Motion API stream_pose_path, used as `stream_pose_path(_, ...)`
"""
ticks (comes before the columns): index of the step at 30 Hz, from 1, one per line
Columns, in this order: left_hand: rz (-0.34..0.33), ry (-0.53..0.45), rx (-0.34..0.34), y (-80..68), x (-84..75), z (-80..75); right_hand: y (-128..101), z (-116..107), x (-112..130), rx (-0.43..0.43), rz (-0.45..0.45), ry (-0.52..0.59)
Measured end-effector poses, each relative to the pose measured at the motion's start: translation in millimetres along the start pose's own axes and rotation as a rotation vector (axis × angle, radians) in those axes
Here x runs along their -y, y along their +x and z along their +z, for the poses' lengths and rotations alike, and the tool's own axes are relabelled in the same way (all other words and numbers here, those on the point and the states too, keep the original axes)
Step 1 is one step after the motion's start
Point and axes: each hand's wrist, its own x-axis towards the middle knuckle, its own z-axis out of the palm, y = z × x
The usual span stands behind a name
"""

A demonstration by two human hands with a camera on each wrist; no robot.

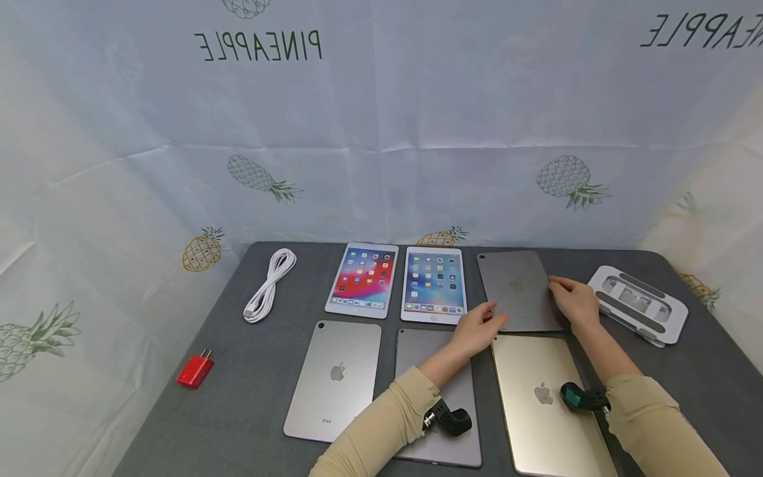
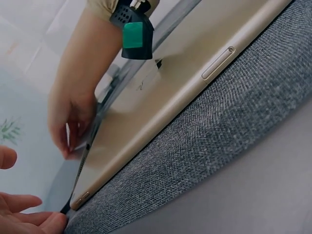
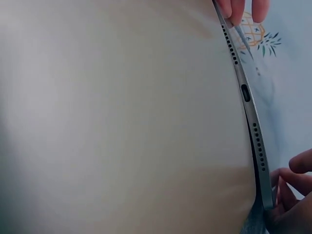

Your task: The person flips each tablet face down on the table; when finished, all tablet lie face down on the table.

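Observation:
A dark grey tablet (image 1: pixel 515 285) lies back up at the rear right of the grey table (image 1: pixel 250 411). My left hand (image 1: pixel 479 328) holds its near left corner, and my right hand (image 1: pixel 573 301) grips its right edge. In the right wrist view its bottom edge (image 3: pixel 246 97) shows speaker holes and a port, with left fingertips (image 3: pixel 234 9) at one end and my right hand (image 3: pixel 292 204) at the other. A gold tablet (image 1: pixel 542 404) lies back up just in front. It fills the left wrist view (image 2: pixel 170 87), beyond which my right hand (image 2: pixel 70 117) pinches the dark edge.
Two lit tablets (image 1: pixel 363 278) (image 1: pixel 434 283) lie face up at the back. A silver tablet (image 1: pixel 335 377) and a grey one (image 1: pixel 429 351) lie in front, the grey one under my left forearm. A white cable (image 1: pixel 269 285), a red charger (image 1: pixel 194 371) and a white stand (image 1: pixel 638 301) are there too.

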Motion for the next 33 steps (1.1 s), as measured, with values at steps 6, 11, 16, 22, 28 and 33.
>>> stream_pose_path(6, 0.007, 0.011, 0.001, -0.1, -0.6, -0.9, -3.7, -7.0, -1.8, 0.045, -0.056, -0.051)
stream_pose_path(11, 0.009, 0.020, 0.009, 0.1, -0.5, -1.4, -7.1, -8.8, -2.7, 0.057, -0.061, -0.047)
stream_pose_path(16, 0.001, 0.009, 0.010, 0.5, 0.4, -1.4, -8.4, -9.3, -3.9, 0.058, -0.064, -0.047)
stream_pose_path(22, -0.014, -0.015, 0.003, -0.7, -0.7, -4.8, -9.6, -9.0, -1.0, 0.066, -0.077, -0.052)
stream_pose_path(28, 0.026, -0.033, -0.037, -2.2, -5.9, -18.3, -15.9, -2.8, 9.7, 0.023, -0.054, 0.041)
stream_pose_path(33, 0.058, -0.124, -0.101, -3.8, -6.7, -39.4, -27.7, 9.6, 24.8, 0.018, -0.043, 0.166)
